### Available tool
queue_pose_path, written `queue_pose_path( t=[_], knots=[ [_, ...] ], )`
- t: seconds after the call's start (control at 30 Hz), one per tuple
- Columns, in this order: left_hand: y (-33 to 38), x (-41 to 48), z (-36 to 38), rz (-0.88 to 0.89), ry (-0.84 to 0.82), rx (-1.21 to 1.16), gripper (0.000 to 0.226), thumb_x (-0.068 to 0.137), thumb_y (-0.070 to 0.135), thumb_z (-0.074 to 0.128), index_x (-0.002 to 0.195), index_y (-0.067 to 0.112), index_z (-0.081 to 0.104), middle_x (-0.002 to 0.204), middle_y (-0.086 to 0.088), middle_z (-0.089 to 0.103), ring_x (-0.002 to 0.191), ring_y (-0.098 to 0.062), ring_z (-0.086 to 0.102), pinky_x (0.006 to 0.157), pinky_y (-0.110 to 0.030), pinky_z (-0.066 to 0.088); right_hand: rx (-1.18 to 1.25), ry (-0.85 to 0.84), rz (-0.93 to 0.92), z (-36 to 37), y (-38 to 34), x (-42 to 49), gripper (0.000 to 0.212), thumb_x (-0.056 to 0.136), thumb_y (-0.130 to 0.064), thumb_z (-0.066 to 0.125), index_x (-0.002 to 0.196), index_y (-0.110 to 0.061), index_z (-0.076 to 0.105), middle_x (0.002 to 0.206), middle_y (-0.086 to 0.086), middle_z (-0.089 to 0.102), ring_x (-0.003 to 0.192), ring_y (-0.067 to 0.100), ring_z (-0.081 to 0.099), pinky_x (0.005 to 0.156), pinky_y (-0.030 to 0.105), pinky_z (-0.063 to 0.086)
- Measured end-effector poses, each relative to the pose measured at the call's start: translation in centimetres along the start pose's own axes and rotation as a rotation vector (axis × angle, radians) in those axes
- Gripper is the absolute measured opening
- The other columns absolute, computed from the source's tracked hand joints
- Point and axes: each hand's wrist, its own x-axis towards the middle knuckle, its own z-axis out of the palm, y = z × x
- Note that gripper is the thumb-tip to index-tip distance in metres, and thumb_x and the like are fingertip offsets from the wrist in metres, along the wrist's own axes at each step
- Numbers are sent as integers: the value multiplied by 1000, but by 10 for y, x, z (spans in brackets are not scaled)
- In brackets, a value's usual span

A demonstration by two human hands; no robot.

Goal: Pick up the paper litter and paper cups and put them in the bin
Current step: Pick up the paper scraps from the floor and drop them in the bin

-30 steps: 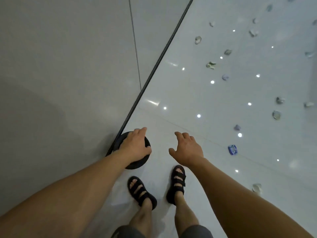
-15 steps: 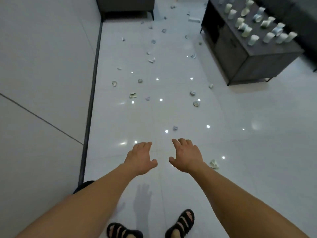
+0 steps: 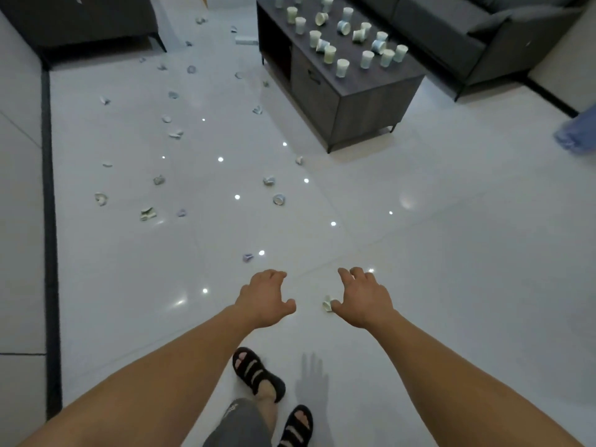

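Observation:
My left hand (image 3: 265, 298) and my right hand (image 3: 362, 296) are stretched out over the glossy white floor, fingers apart, nothing held. A small crumpled paper piece (image 3: 327, 303) lies on the floor just left of my right thumb. Another scrap (image 3: 247, 257) lies a little beyond my left hand. Several crushed cups and paper scraps (image 3: 148, 214) are strewn across the floor further ahead, such as a crushed cup (image 3: 279, 199). Several paper cups (image 3: 342, 67) stand or lie on a dark coffee table (image 3: 371, 91). The bin is out of view.
A dark sofa (image 3: 483, 30) stands behind the table at the upper right. Dark furniture (image 3: 80, 24) sits at the upper left. A grey wall with a black skirting strip (image 3: 50, 221) runs along the left. Blue fabric (image 3: 577, 133) shows at the right edge.
The view swung up and right from the wall and the black bin to the littered floor and table. The bin left the view. Both hands stay spread, and I step forward.

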Motion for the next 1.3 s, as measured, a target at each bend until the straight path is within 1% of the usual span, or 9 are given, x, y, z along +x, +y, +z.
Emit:
queue_pose_path(
  t=[0.23, 0.4, 0.53, 0.63, 0.87, 0.97, 1.17, 1.23, 1.3],
  knots=[
    [0, 118, 19, 5, -84, -21, 72, 88, 47, 53, 148, 18, 28, 151, -2, 32, 137, -23, 30, 109, -38, 31, 22, -128, 87, 21, 50, 88, 76, 90, -52, 50, 152, -24, 17, 150, 4, 30, 131, 27, 36, 94, 40, 44],
    [-11, 200, 64, -30, -148, -59, 68, 88, 44, 54, 147, 18, 31, 150, 0, 34, 137, -21, 30, 109, -38, 33, 32, -234, 126, 63, 84, 170, 77, 90, -50, 51, 153, -24, 15, 151, 4, 29, 131, 27, 37, 94, 40, 44],
    [-33, 264, 126, -81, -207, -84, 69, 89, 46, 53, 148, 20, 28, 150, 0, 32, 135, -21, 31, 107, -38, 35, 72, -318, 132, 131, 106, 236, 79, 89, -49, 53, 153, -25, 14, 149, 5, 31, 129, 27, 37, 91, 38, 44],
    [-51, 307, 187, -145, -231, -131, 70, 89, 46, 53, 149, 20, 28, 151, -2, 30, 136, -23, 29, 109, -38, 32, 55, -376, 116, 195, 128, 284, 80, 88, -51, 55, 153, -24, 16, 147, 5, 33, 128, 27, 38, 91, 39, 44],
    [-83, 396, 342, -227, -264, -214, 69, 91, 45, 51, 149, 18, 27, 152, -5, 29, 137, -26, 28, 109, -38, 29, 39, -414, 96, 350, 176, 380, 78, 86, -53, 56, 150, -22, 21, 141, 7, 38, 122, 28, 42, 84, 37, 41],
    [-91, 433, 393, -231, -259, -252, 67, 91, 44, 51, 148, 19, 27, 152, -5, 29, 137, -25, 29, 108, -37, 29, 61, -406, 107, 407, 185, 416, 80, 85, -59, 56, 147, -20, 25, 137, 8, 42, 119, 29, 45, 79, 35, 35],
    [-119, 484, 447, -242, -186, -276, 65, 90, 45, 53, 147, 20, 31, 149, -3, 34, 135, -23, 32, 105, -36, 32, 57, -418, 137, 489, 181, 459, 84, 83, -70, 51, 144, -16, 29, 132, 9, 45, 114, 30, 49, 77, 36, 37],
    [-128, 490, 455, -250, -187, -278, 65, 90, 44, 53, 146, 20, 32, 149, -3, 35, 134, -23, 33, 104, -35, 33, 63, -438, 139, 505, 178, 464, 81, 87, -67, 50, 144, -14, 28, 132, 10, 44, 115, 30, 49, 80, 37, 40],
    [-134, 496, 457, -260, -187, -283, 65, 90, 45, 52, 147, 20, 31, 149, -3, 35, 133, -23, 34, 105, -35, 33, 96, -452, 147, 514, 174, 467, 76, 90, -58, 53, 144, -12, 27, 133, 12, 43, 116, 31, 49, 87, 37, 42]
  ],
)
